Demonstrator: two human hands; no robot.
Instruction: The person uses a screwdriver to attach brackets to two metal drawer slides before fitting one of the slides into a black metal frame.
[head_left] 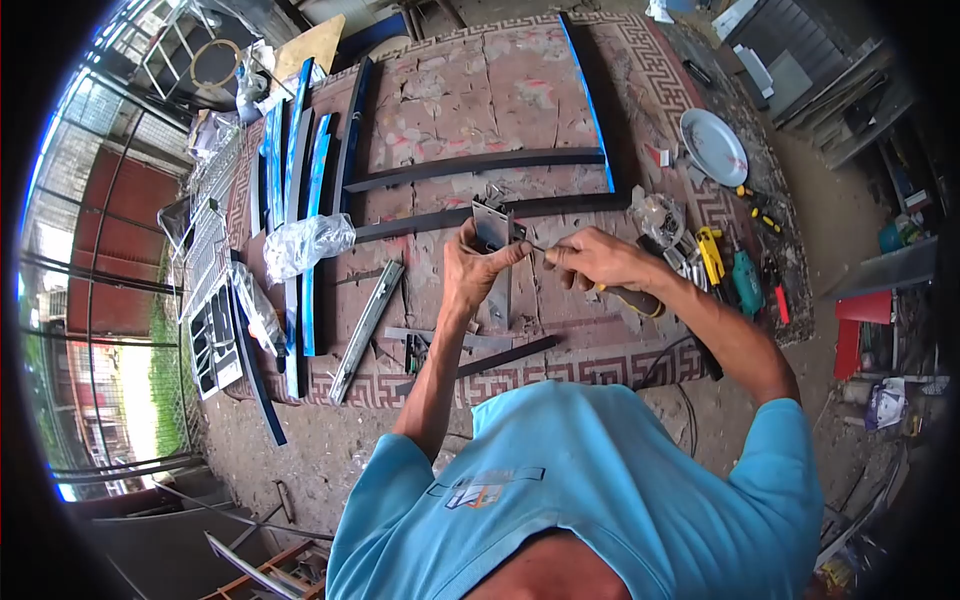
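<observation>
My left hand (474,268) is closed around a grey metal channel (492,226) with small holes near its end, above the carpet-covered table. Its thumb points right, along a small dark part at the channel's side. Close by on the right, my right hand (598,258) is closed on a screwdriver (640,300) with a yellow and black handle, which shows below the palm. Something thin reaches from the right fingertips towards the left thumb; its tip is too small to make out.
A dark frame (480,168) with blue film lies across the patterned carpet (450,100). Blue-filmed bars (316,200) and a plastic bag (310,246) are at left, near a drawer slide (368,330). At right lie a plate (713,147), yellow tool (710,257) and teal drill (746,282).
</observation>
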